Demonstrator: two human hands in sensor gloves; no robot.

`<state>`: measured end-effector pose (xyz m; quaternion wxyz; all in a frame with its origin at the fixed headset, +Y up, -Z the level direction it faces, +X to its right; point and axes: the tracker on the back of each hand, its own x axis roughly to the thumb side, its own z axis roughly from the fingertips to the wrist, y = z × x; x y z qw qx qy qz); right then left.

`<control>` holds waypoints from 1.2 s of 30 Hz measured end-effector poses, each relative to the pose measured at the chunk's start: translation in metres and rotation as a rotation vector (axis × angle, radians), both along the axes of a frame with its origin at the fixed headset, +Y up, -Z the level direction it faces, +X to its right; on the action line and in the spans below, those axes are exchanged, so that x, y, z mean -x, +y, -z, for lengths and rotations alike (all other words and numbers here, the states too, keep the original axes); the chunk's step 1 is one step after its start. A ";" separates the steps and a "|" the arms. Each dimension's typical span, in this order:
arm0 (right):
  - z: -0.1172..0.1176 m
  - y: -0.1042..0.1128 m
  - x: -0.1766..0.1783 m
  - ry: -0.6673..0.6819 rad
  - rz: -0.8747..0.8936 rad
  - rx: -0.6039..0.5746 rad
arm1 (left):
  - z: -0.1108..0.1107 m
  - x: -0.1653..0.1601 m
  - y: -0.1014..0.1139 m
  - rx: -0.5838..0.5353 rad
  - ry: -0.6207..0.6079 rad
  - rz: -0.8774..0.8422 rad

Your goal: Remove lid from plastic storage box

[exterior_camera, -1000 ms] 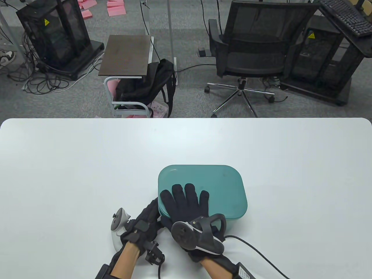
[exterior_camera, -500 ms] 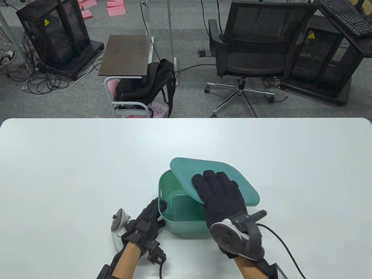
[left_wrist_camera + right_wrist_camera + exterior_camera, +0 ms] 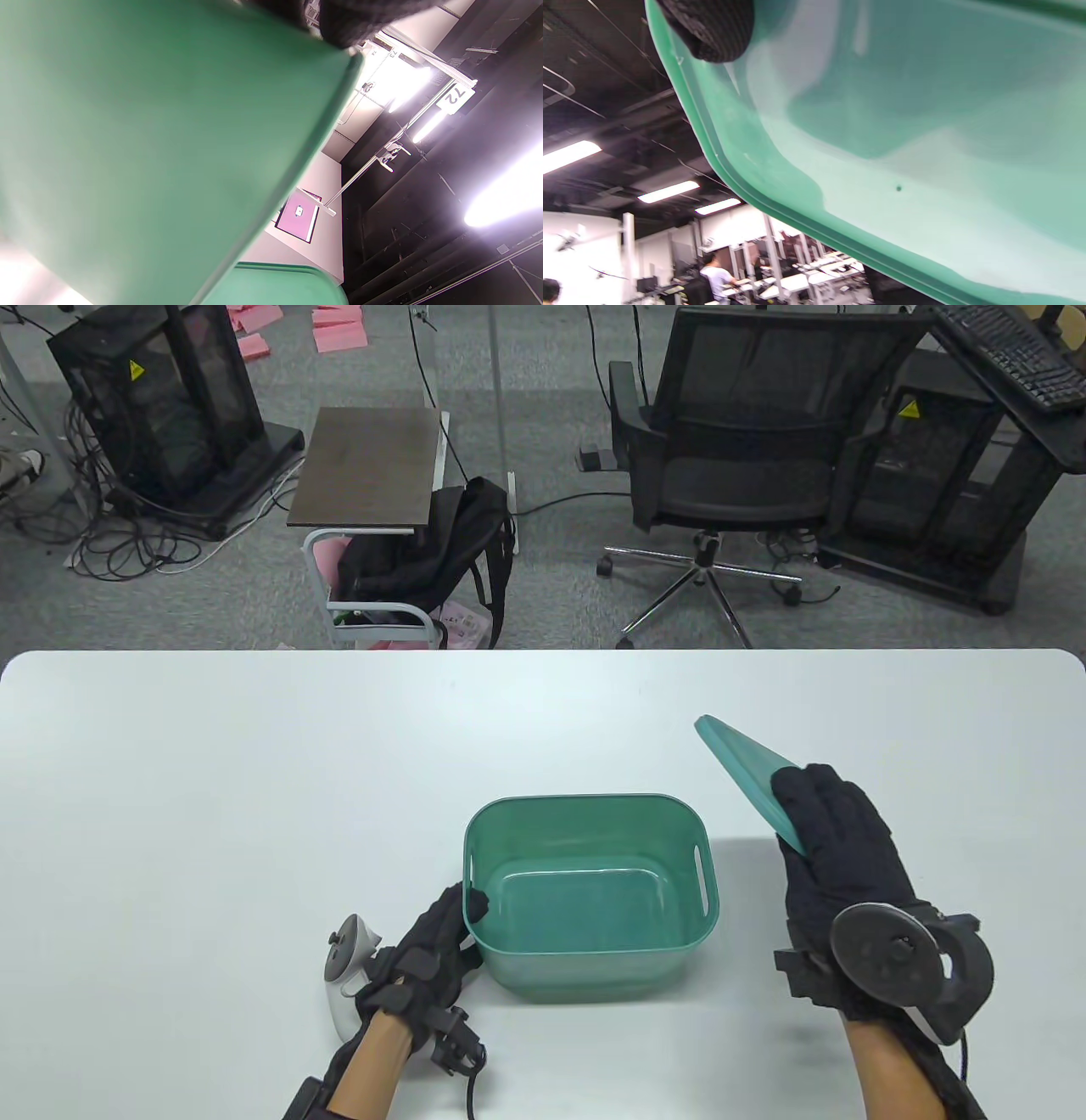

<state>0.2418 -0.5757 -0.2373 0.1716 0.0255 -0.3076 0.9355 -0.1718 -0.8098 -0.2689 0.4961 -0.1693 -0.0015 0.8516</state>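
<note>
Left wrist view — "72" sign [image 3: 456, 96] overhead

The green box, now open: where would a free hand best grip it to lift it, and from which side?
Probably by the slot handle in the right wall of the green box, coming from the right. That side is free, while the left hand holds the left rim. The right hand would first need to put down the tilted lid.
</note>
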 end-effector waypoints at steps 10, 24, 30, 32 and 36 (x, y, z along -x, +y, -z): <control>0.014 -0.099 -0.057 -0.141 -0.113 0.262 | 0.000 0.000 0.000 0.002 0.002 -0.003; 0.026 -0.176 -0.044 -0.034 -0.276 0.599 | -0.001 0.000 0.000 0.008 0.004 -0.004; 0.027 -0.190 -0.042 0.011 -0.279 0.728 | -0.001 0.000 0.000 0.009 0.005 -0.004; 0.028 -0.192 -0.042 0.027 -0.264 0.785 | -0.001 0.000 0.000 0.009 0.004 -0.004; 0.029 -0.197 -0.042 0.041 -0.277 0.849 | -0.001 0.000 0.000 0.009 0.005 -0.006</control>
